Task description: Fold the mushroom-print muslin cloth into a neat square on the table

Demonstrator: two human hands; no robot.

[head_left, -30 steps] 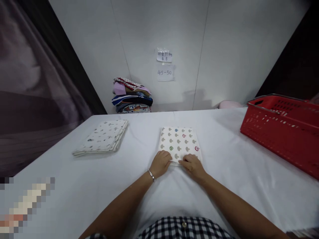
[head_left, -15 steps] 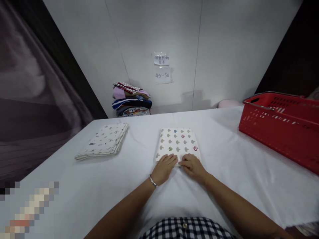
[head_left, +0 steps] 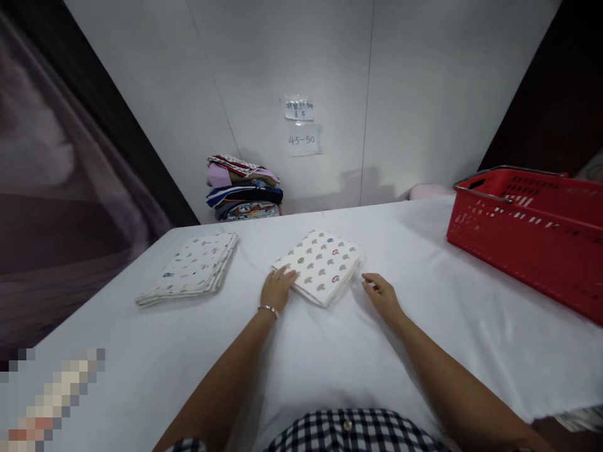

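Observation:
A folded white cloth with a mushroom print (head_left: 321, 265) lies on the white table (head_left: 424, 326), turned at an angle. My left hand (head_left: 277, 289) rests at its near left edge with the fingertips on the cloth, fingers stretched out. Just right of the cloth's near corner is my right hand (head_left: 382, 294), apart from it, fingers loosely spread and holding nothing. A second folded white cloth with small prints (head_left: 192, 269) lies further left on the table.
A red plastic basket (head_left: 527, 232) stands at the right of the table. A stack of folded colourful clothes (head_left: 242, 194) sits at the back by the wall, under two paper notes (head_left: 301, 125). A dark curtain hangs at the left.
The mushroom-print cloth has slid left and turned at an angle. Both hands left its near edge: the left went with it to its left side, the right came off it.

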